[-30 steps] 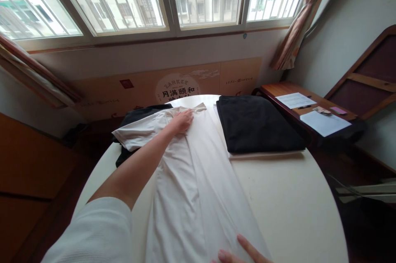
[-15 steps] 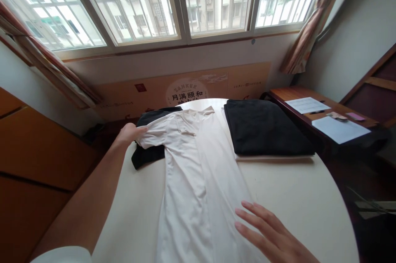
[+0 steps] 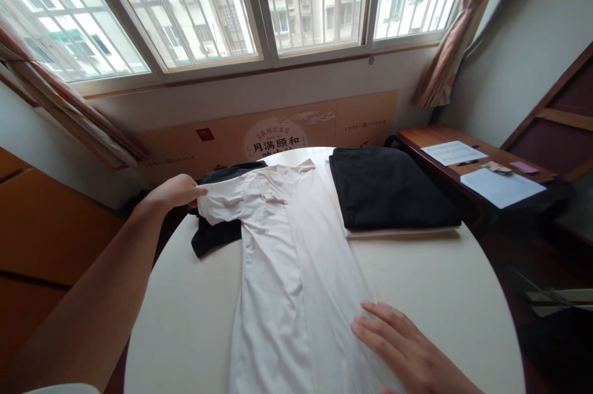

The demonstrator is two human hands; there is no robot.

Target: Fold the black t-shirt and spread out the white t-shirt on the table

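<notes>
A long white short-sleeved garment lies spread lengthwise on the round white table. My left hand pinches the end of its left sleeve and holds it slightly up. Under that sleeve and shoulder lies a crumpled piece of black cloth. My right hand rests flat with its fingers apart, at the garment's lower right edge, holding nothing.
A folded black garment sits on a flat white folded item at the table's far right. Beyond the table stands a wooden desk bearing papers and a pen. A printed cardboard panel lines the wall beneath the windows.
My left hand has moved from the garment's chest out to the sleeve end, drawing it leftward. My right hand has slid up and onto the garment's edge. The view has shifted slightly.
</notes>
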